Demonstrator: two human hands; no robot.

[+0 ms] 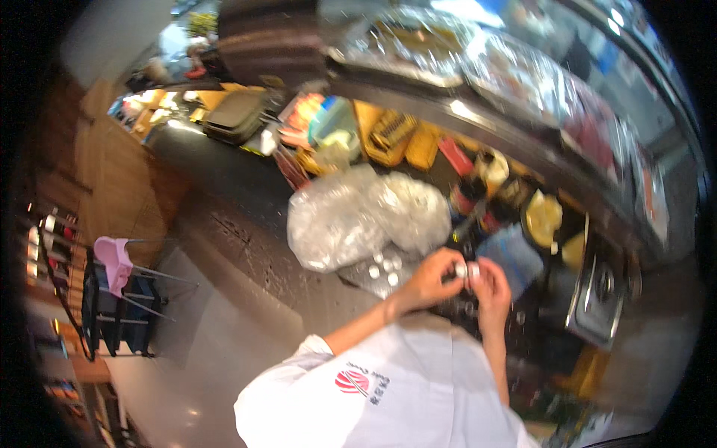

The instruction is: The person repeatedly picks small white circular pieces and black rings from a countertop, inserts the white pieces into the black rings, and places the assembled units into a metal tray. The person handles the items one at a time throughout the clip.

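Note:
My left hand [432, 282] and my right hand [492, 290] meet in front of my white top, over the dark counter. The fingers of my left hand are pinched on a small white round piece [461, 269]. My right hand's fingertips close on another bit of white [473, 272] right beside it; whether the two are joined I cannot tell. Left of my hands, several white round pieces [385, 266] lie on a flat greyish sheet or board [358, 275]. Behind them sits a large clear plastic bag [328, 224], touching a second bag [412, 209] with pale contents.
A folded blue cloth [514, 257] lies beyond my right hand. Bottles, yellow packs [423, 147] and a pale yellow container [544, 215] line the back, under a shelf of film-covered trays [403, 41]. A metal pan [597, 297] stands right; a pink high chair [113, 263] stands left.

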